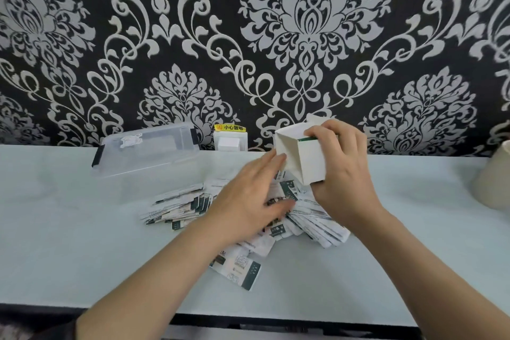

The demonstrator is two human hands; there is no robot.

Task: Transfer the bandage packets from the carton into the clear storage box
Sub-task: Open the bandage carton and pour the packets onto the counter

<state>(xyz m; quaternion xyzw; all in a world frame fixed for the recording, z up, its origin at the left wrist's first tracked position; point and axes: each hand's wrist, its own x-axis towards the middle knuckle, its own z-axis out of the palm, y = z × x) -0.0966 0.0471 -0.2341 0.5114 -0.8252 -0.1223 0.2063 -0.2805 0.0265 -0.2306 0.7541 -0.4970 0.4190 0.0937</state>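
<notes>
Several white and dark-green bandage packets (180, 208) lie in a loose heap on the pale table (69, 243). My right hand (342, 171) grips the white carton (300, 157) above the heap, tipped so its open mouth faces left and towards me; its inside looks empty. My left hand (248, 199) lies flat with fingers spread on the middle of the heap, fingertips near the carton's mouth. The clear storage box (146, 150) with black latches stands against the wall at the back left, its lid closed.
A white wall socket (230, 141) with a yellow warning sticker sits between the box and the carton. A cream rounded object (494, 182) stands at the right edge. The table's front edge runs along the bottom. Patterned black and silver wallpaper backs the table.
</notes>
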